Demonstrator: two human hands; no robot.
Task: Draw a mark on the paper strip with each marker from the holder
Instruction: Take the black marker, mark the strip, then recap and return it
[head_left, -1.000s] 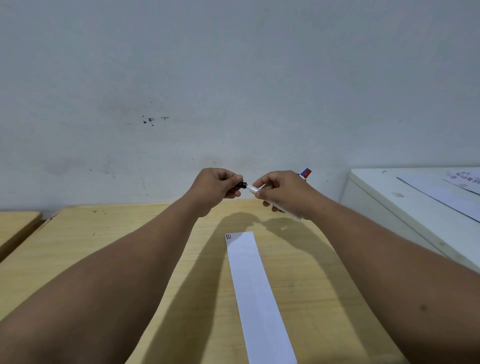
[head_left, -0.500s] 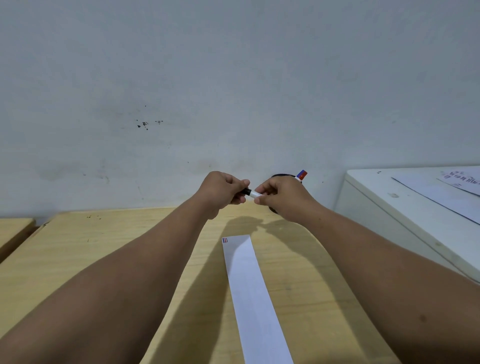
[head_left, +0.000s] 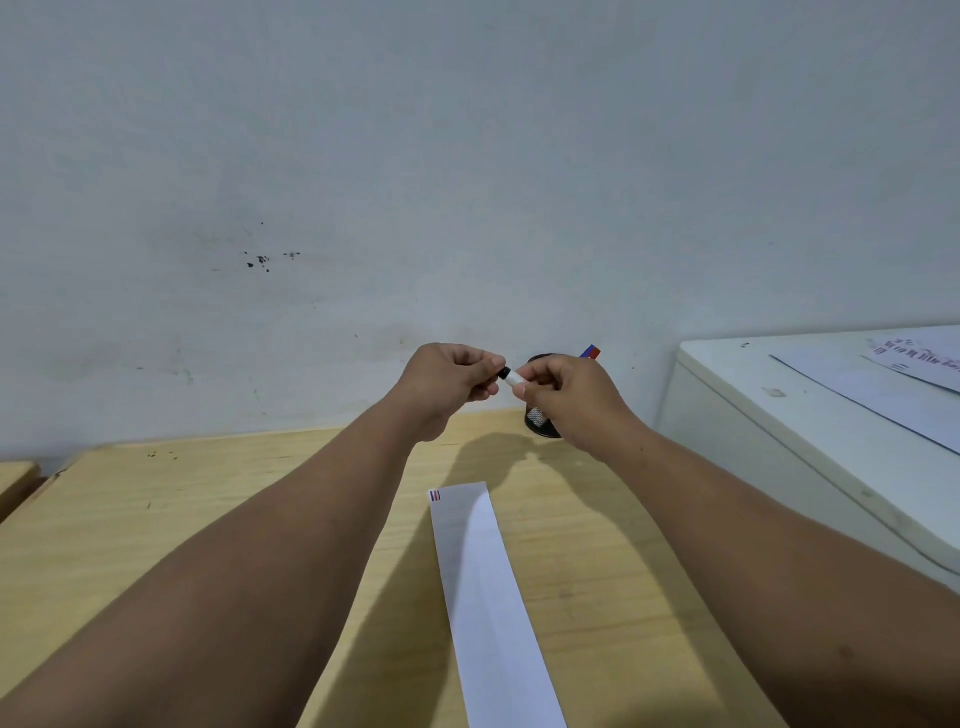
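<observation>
Centrally, a white marker is held in the air between both hands, above the far part of the table and in front of the wall. Only a short white section of its barrel shows, with a black part at its left end; whether that black part is a cap or a tip cannot be told. The left hand has its grip closed, thumb and fingers pinched on the black end. The right hand has its grip closed around the white barrel, most of which is hidden inside the fist. The two hands are almost touching.

Just behind the right hand stands a dark, round marker holder, largely hidden by that hand; it rests on the table close to the wall. A red-and-blue end of another marker rises from it above the knuckles.

Nearer the viewer, a long white paper strip lies flat on the light wooden table, running from below the hands towards the bottom edge. At its far left corner there are short marks, red and blue. Shadows of the forearms fall across the strip and the wood.

To the right, a white cabinet stands beside the table, with printed sheets lying on its top.
</observation>
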